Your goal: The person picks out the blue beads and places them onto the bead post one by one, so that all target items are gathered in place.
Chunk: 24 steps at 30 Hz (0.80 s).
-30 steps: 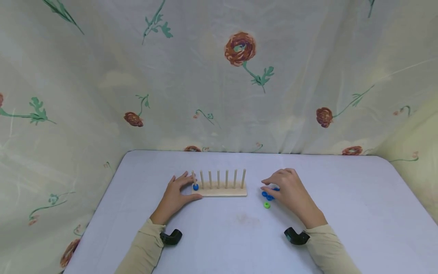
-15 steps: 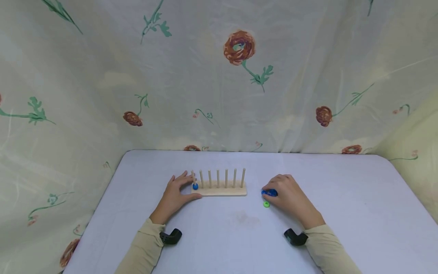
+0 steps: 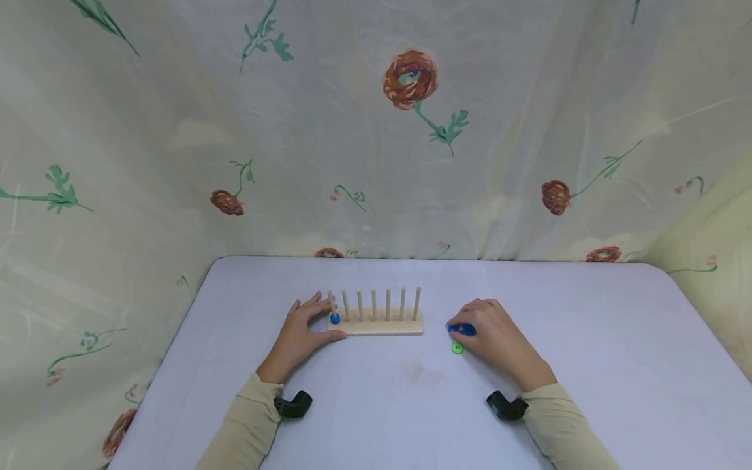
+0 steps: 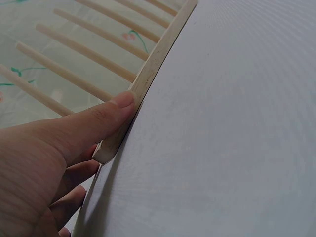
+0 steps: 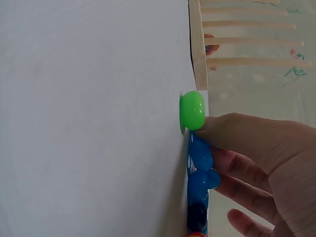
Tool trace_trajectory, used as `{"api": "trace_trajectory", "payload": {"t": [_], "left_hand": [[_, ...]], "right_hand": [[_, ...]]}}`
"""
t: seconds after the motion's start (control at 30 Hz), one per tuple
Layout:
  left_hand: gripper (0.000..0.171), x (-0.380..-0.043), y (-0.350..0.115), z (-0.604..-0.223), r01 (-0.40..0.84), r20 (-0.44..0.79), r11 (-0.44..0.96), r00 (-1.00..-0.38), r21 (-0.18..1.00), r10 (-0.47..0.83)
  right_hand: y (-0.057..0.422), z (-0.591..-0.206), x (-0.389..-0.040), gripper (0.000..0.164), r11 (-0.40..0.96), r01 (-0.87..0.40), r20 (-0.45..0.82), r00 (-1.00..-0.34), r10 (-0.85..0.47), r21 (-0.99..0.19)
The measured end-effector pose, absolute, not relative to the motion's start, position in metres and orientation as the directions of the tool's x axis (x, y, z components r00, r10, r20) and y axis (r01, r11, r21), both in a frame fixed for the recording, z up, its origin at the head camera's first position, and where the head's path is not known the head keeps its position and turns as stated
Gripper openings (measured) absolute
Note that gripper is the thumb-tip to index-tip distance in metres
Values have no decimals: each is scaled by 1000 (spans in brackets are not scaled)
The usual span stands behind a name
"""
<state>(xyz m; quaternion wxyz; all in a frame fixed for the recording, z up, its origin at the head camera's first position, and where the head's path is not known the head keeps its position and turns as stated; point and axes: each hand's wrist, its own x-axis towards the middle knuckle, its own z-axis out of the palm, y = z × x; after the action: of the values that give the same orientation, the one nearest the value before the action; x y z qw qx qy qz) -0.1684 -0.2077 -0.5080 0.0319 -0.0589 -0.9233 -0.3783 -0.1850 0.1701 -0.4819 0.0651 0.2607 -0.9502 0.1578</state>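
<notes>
A wooden peg board with a row of several upright pegs stands on the table. One blue bead sits low on its leftmost peg. My left hand grips the board's left end, thumb on the front edge and fingers behind. To the right of the board, my right hand is down at a cluster of blue beads. Its thumb and forefinger pinch a blue bead, partly hidden by the thumb. A bright green bead lies right beside the thumb tip.
A white-covered table lies under everything, its far edge against a flower-printed curtain. A sliver of something red-orange shows at the bottom of the right wrist view. Black devices are worn at both wrists.
My right hand has come down onto the blue beads, and its thumb and forefinger have closed in on one. The left hand keeps its grip on the board.
</notes>
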Motion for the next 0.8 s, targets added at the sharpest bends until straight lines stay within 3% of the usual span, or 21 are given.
{"api": "trace_trajectory", "payload": {"t": [0.8], "left_hand": [[66, -168, -207, -506, 119, 87, 703, -993, 701, 81]], "right_hand": [[174, -475, -184, 18, 788, -506, 240, -862, -447, -350]]}}
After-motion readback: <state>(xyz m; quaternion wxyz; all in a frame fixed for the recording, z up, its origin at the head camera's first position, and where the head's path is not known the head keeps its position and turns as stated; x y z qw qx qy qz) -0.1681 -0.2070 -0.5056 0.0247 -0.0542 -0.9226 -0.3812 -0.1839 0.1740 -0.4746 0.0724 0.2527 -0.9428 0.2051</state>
